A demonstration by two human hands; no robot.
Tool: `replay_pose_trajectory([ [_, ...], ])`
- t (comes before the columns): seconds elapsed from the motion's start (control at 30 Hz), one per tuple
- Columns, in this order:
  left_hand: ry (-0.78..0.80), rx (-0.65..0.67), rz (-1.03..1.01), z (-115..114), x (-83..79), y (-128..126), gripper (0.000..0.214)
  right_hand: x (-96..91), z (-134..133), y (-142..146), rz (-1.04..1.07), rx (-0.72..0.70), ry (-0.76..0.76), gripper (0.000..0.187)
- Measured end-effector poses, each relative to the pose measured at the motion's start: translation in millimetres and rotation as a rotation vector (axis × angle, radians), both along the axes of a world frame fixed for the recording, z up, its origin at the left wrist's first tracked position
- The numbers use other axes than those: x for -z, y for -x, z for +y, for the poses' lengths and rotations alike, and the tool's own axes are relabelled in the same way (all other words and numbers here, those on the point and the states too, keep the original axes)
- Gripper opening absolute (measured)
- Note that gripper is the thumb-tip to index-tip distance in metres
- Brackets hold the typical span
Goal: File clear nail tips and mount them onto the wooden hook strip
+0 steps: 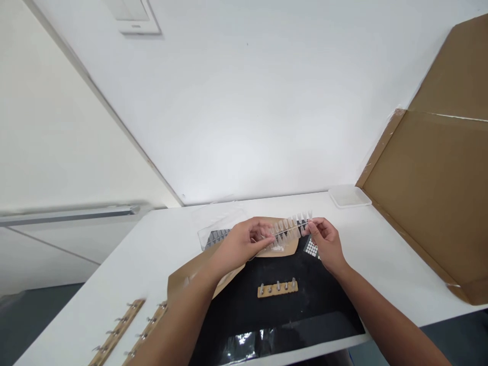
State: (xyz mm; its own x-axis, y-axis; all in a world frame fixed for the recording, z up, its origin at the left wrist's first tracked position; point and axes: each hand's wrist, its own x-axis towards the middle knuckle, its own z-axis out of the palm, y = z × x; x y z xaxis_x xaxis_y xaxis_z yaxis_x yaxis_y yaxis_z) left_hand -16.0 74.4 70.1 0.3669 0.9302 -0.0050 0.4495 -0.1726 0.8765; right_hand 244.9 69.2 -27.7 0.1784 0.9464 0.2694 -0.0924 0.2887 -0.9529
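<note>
Left grip: the left hand (244, 241) pinches the clear tip strip (290, 229) by its left end, thumb on the near side; some fingertips blur into the clear plastic.
Right grip: the right hand (328, 244) has thumb and forefinger closed on the strip's right end.
Strip position: held between the two hands, over a brown sheet (290, 249); whether it touches the sheet, I cannot tell.
Strip axis: crosswise from hand to hand, right end higher in view, tips fanning out along both edges.
Dot card: the white-dotted card (311, 247) lies just beside the right hand.
Pegged bar: the short wooden bar (277, 292) lies on the black mat (312, 310), nearer the person than the strip, apart from both hands, slightly closer to the left; its axis runs crosswise too, tilted less.
Outer left: two longer peg racks, one here (120, 328), lie slantwise beyond the left forearm.
</note>
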Motion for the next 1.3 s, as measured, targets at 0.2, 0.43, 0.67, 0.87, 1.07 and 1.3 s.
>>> replay_pose_trajectory([
  [0.2, 0.071, -0.081, -0.086, -2, 6.2, 3, 0.045, 4.1, 1, 3, -0.026, -0.034, 0.004, 0.035],
  [0.43, 0.076, -0.286, -0.010, 13, 1.0, 58, 0.056, 11.8, 0, 1, -0.239, -0.073, -0.010, 0.057],
  [0.67, 0.162, -0.539, 0.245, 31, 8.2, 143, 0.052, 14.5, -3, -2, -0.333, -0.071, -0.047, 0.054],
  [0.87, 0.062, -0.758, 0.678, 5, 24.0, 146, 0.062, 18.4, -3, -3, -0.313, -0.011, -0.068, 0.062],
  [1.07, 0.074, -0.490, 0.842, -48, 47.8, 129, 0.036, 25.5, 4, -11, -0.311, 0.007, -0.083, 0.061],
  [1.3, 0.115, -0.365, 0.961, -62, 76.0, 125, 0.032, 27.8, 4, -11, -0.361, -0.007, -0.080, 0.063],
])
